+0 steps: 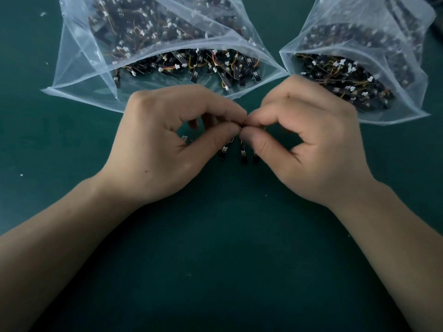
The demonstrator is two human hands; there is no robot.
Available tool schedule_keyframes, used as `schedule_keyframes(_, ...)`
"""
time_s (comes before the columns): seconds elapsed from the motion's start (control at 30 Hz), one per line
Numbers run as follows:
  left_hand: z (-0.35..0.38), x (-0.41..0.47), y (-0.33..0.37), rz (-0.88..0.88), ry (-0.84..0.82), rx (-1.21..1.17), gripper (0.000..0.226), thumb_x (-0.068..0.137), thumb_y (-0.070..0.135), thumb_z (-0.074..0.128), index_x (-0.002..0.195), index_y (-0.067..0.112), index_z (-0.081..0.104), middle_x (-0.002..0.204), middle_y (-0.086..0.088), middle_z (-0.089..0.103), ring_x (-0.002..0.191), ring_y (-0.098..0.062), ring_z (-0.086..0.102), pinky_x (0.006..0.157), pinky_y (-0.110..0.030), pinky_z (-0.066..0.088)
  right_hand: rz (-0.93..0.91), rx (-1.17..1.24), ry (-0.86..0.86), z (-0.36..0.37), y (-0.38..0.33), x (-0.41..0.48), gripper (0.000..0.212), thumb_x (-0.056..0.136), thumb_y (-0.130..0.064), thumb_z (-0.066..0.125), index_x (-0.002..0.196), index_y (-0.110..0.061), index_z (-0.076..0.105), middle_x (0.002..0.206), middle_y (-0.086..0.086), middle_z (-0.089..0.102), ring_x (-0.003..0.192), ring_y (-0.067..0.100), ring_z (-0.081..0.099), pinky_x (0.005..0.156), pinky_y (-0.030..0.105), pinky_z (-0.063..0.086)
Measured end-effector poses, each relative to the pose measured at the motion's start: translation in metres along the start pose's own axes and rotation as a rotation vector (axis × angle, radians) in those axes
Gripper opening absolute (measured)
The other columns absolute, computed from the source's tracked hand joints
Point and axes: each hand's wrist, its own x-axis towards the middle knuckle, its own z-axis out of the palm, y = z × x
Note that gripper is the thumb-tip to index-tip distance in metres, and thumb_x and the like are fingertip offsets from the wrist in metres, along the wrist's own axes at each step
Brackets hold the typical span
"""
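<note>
The fingers of two hands met at the centre of the frame. The thumb and forefinger of the left hand and of the right hand were pinched together on the thin leads of the black strips. Three of these hung just below the fingertips, each narrow, flat and rectangular with a small white part on it. The exact grip point was hidden. Behind the hands lay two clear, glossy, crinkled plastic bags with open mouths, the left bag at upper centre-left and the right bag at upper right. Both were crammed with similar strips, white plugs and orange-yellow wires. All rested on a matte dark green desk.
</note>
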Motion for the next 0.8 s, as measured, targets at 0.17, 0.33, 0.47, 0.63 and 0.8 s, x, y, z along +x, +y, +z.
schedule_keyframes(0.17,-0.006,0.001,-0.006,-0.064,-0.075,0.175,0.022,0.092,0.015,0.066,0.113,0.010,0.073,0.098,0.002,0.069,0.092,-0.019,0.062,0.088,-0.034,0.050,0.235,-0.023,0.047,-0.011,0.014,0.000,0.013,0.097,-0.015,0.072,0.086,-0.009,0.076,0.074,-0.018,0.058,0.064,-0.004,0.051,0.065,0.010,0.033)
schedule_keyframes(0.33,-0.008,0.001,-0.003,-0.107,-0.255,0.361,0.023,0.076,0.025,0.060,0.093,0.021,0.074,0.095,0.008,0.062,0.090,-0.023,0.054,0.093,-0.050,0.044,0.377,-0.035,0.037,-0.012,0.021,-0.001,0.009,0.097,-0.027,0.073,0.095,-0.019,0.078,0.079,-0.025,0.066,0.061,0.011,0.062,0.057,0.016,0.045)
schedule_keyframes(0.47,-0.007,0.001,-0.003,-0.113,-0.244,0.357,0.020,0.075,0.015,0.059,0.084,0.023,0.074,0.093,0.009,0.063,0.089,-0.023,0.053,0.091,-0.043,0.040,0.442,-0.047,-0.001,-0.011,0.024,-0.003,0.024,0.095,-0.031,0.076,0.118,-0.024,0.075,0.081,-0.020,0.071,0.063,0.012,0.063,0.063,0.028,0.052)
schedule_keyframes(0.63,-0.006,0.001,-0.007,-0.097,-0.236,0.294,0.027,0.075,0.004,0.060,0.075,0.026,0.076,0.097,0.011,0.064,0.092,-0.020,0.050,0.091,-0.036,0.029,0.509,-0.148,-0.096,-0.016,0.025,-0.004,0.017,0.095,-0.032,0.073,0.111,-0.029,0.067,0.073,-0.014,0.068,0.062,0.004,0.060,0.066,0.035,0.055)
schedule_keyframes(0.8,-0.007,0.002,-0.007,-0.100,-0.213,0.234,0.022,0.075,0.008,0.062,0.080,0.026,0.075,0.104,0.009,0.063,0.098,-0.023,0.053,0.099,-0.048,0.038,0.491,-0.180,-0.163,-0.019,0.022,-0.003,0.007,0.095,-0.034,0.071,0.092,-0.028,0.074,0.071,-0.017,0.063,0.062,0.003,0.057,0.062,0.035,0.053)
